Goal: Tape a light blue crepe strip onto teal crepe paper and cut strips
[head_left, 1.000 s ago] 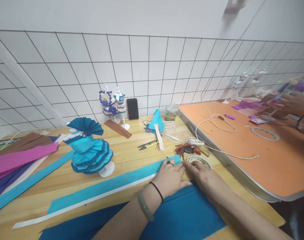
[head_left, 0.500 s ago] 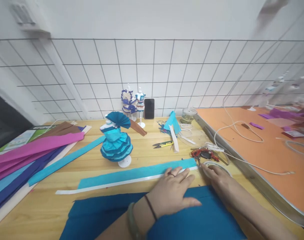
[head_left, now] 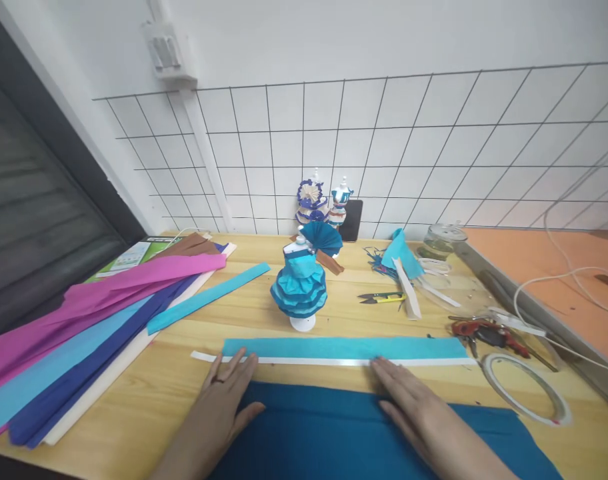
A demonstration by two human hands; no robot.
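A turquoise crepe paper strip [head_left: 334, 348] lies flat across the table, with white double-sided tape [head_left: 314, 361] along its near edge. My left hand [head_left: 229, 393] rests flat near the strip's left end, its fingertips on the tape and paper. Farther right, my right hand [head_left: 414, 403] lies with fingers stretched out and its tips touching the tape. Both hands hold nothing. Beneath them spreads a dark blue crepe paper sheet [head_left: 324, 427]. Beyond the strip stands a small dress form [head_left: 300, 283] in ruffled turquoise paper with a pleated fan at its shoulder.
Folded paper in pink [head_left: 149, 280], blue and cream lies at left beside a turquoise strip [head_left: 209, 298]. Yellow-handled thread snips [head_left: 381, 298], red-handled scissors [head_left: 484, 332], a tape roll [head_left: 527, 387] and a lidded jar [head_left: 441, 241] sit at right. Two smaller dress forms [head_left: 311, 200] stand behind.
My left hand has slid left along the tape to the strip's left end. My right hand has left the right end by the tape roll and now lies flat nearer the middle. The view has turned left.
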